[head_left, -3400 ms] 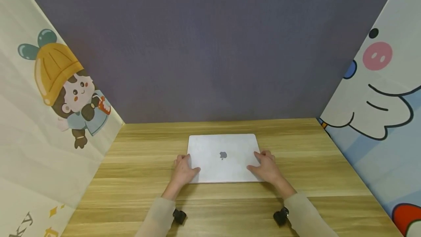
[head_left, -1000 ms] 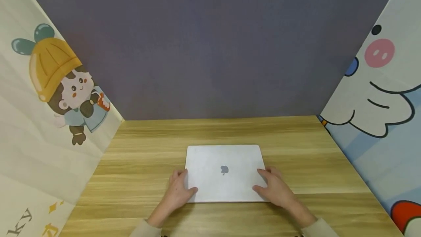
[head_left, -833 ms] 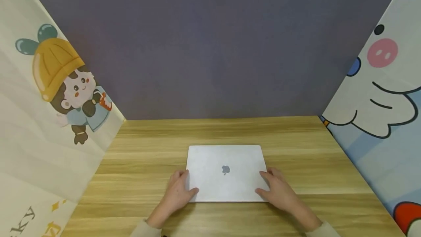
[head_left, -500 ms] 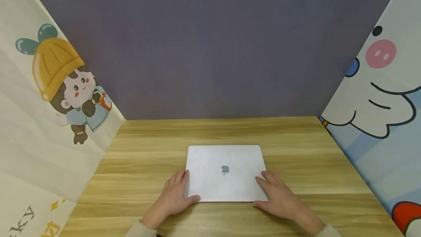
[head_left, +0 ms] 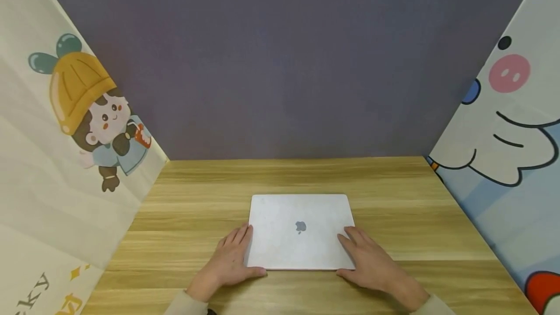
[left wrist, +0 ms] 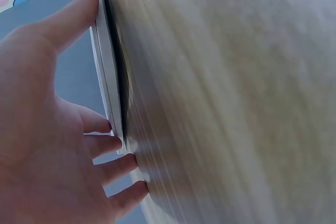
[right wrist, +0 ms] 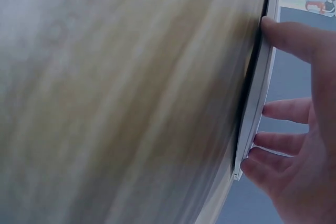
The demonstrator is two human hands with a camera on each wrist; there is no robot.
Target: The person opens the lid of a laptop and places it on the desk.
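Observation:
A silver laptop with a dark apple logo lies with its lid down on the wooden table. At its front left corner is my left hand, thumb along the front edge and fingers spread by the left side. My right hand mirrors it at the front right corner, with two fingers over the lid's edge. In the left wrist view the left thumb touches the laptop's front edge. The right wrist view has the right thumb against that same edge, the other fingers spread near the corner.
The wood-grain table extends around the laptop on all sides. A dark grey panel rises behind it. Cartoon-printed sheets flank it, one on the left and one on the right.
The laptop has come toward the person since the oldest frame, both hands with it. Lately it stays put, while both thumbs have slid off the lid to the front edge and the fingers have loosened.

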